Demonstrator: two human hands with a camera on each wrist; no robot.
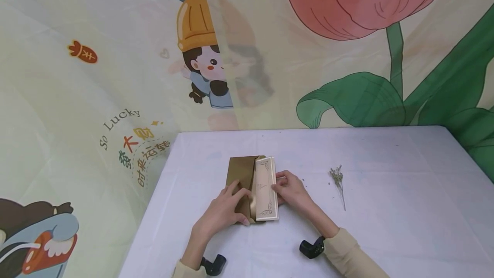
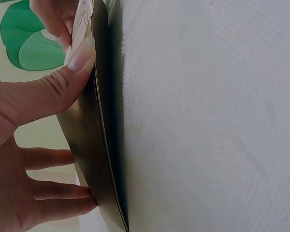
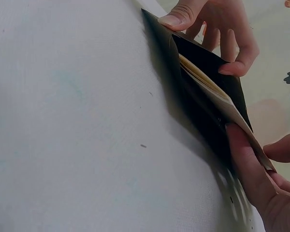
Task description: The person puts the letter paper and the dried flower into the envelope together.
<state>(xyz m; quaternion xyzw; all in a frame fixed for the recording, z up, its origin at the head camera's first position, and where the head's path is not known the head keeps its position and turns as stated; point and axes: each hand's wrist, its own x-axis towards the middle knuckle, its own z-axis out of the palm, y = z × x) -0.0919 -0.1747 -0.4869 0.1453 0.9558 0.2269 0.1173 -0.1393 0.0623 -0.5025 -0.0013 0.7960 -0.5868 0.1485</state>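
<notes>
A gold-brown envelope (image 1: 241,168) lies on the table, its mouth facing right and gaping. Out of that mouth sticks a folded cream card (image 1: 265,188) with dark corner ornaments; its inner end is hidden in the envelope. My left hand (image 1: 221,209) holds the envelope, thumb by the near edge and a bent index finger at the lip. In the left wrist view, other fingers (image 2: 63,192) touch the envelope's surface. My right hand (image 1: 293,190) pinches the card's outer edge. Layers of the card (image 3: 208,84) show inside the opening in the right wrist view.
A small sprig of dried flowers (image 1: 336,179) lies on the white-covered table (image 1: 393,209), right of my right hand. Tiny dark crumbs are scattered nearby. A printed cloth backdrop (image 1: 270,110) hangs behind the table. Black wrist cameras sit near both sleeves.
</notes>
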